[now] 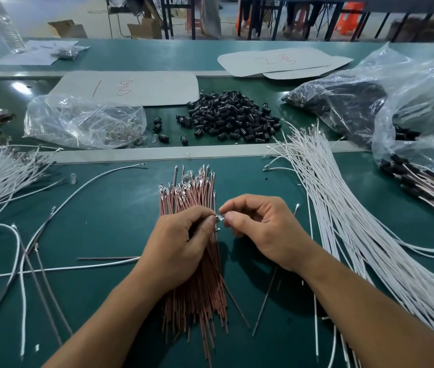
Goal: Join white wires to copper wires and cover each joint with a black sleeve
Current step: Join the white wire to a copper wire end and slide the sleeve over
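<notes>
Mid-table, toward the front edge: I bring my left hand (181, 240) and right hand (258, 229) together, both pinching one metal terminal (219, 217) above the copper wires (194, 192). White wires (343, 208) fan along the table's (109, 208) right edge; black sleeves (226, 115) are heaped farther back.

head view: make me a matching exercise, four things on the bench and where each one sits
Things:
1. copper wires
2. black sleeves
3. clear bag
4. white wires

Places:
a. loose heap beyond the pale strip
b. fanned out to the right of the hands
c. bundle under the left hand
d. crumpled, just left of the heap

Pairs: 1-c, 2-a, 3-d, 4-b
</notes>
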A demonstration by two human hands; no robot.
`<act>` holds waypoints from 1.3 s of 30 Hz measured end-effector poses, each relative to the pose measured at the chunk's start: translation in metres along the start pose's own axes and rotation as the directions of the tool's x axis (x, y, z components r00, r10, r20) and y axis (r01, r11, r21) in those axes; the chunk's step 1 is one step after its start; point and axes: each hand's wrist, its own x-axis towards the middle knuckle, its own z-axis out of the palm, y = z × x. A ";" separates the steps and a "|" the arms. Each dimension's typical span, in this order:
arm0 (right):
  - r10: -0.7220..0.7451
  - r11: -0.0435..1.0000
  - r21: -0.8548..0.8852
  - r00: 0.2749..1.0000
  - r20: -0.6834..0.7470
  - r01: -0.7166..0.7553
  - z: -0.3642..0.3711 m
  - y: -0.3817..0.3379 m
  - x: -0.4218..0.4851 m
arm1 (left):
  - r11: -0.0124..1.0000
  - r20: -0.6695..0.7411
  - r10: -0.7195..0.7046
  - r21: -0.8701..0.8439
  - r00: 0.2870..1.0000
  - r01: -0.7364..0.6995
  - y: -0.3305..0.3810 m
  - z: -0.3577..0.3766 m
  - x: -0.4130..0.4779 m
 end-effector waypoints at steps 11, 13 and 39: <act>0.001 0.997 -0.081 1.000 0.017 0.000 0.002 0.005 -0.001 | 0.998 0.038 0.043 -0.048 0.998 -0.041 -0.001 -0.001 -0.002; -0.004 0.996 -0.092 1.000 0.021 0.006 0.001 0.006 -0.001 | 0.997 0.037 0.053 -0.057 0.998 -0.050 -0.001 -0.001 -0.003; 0.034 0.965 0.264 0.994 -0.105 -0.006 0.030 -0.005 -0.004 | 0.754 -0.041 -0.269 -0.630 0.962 0.184 0.021 0.004 0.000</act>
